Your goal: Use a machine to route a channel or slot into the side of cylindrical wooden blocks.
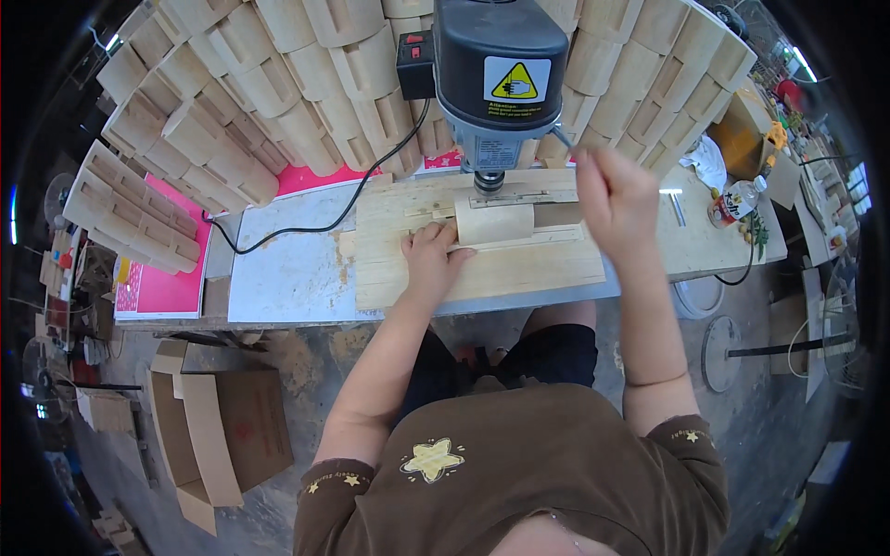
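Note:
A pale, curved wooden piece (501, 223) lies on a flat wooden board (408, 285) beneath a drill press (475, 37). My left hand (433, 260) is closed against the piece's left end, fingers on its side and thumb along its near edge. Just above the piece's far side is the drill chuck (489, 181); whether the bit touches the wood cannot be made out. On the right, my right hand (619, 199) forms a raised fist at the end of the press's grey lever (563, 136). Its fingers hide the lever's end.
Stacked curved wooden pieces (357, 69) wall in the back of the table. A black cable (324, 228) curves across the white tabletop (287, 278) at left. A bottle (737, 202) and a white cloth (706, 165) are at right. An open cardboard box (250, 422) sits on the floor.

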A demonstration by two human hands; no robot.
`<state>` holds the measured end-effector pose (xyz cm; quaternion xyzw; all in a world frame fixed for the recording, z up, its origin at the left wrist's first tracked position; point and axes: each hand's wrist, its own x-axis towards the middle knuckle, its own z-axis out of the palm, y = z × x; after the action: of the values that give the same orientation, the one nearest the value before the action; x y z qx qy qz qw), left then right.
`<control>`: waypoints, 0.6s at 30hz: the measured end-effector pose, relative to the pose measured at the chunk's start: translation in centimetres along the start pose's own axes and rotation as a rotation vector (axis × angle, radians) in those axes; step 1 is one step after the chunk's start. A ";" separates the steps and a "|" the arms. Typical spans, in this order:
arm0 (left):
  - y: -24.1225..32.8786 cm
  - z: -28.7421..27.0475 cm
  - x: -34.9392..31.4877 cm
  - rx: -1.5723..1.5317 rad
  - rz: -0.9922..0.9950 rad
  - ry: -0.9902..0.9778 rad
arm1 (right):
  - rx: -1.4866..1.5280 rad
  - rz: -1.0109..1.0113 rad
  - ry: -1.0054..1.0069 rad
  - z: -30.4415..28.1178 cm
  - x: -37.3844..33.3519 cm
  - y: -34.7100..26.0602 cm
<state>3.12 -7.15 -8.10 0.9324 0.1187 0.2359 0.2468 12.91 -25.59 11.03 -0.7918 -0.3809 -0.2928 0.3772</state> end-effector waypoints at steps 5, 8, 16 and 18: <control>0.0 0.1 0.1 -0.017 -0.004 0.001 | 0.120 -0.065 0.141 3.5 -4.8 1.9; 0.0 0.2 0.1 -0.023 -0.024 -0.020 | 0.097 -0.113 0.171 6.0 -6.4 3.8; -0.1 0.1 0.1 -0.009 -0.023 -0.002 | 0.166 -0.217 0.226 5.2 -4.9 3.9; -0.3 0.1 0.1 -0.021 -0.028 -0.008 | 0.172 -0.155 0.223 2.9 -2.4 2.3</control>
<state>3.23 -6.90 -8.34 0.9288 0.1283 0.2301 0.2605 14.03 -25.11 6.76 -0.6873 -0.4204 -0.3734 0.4599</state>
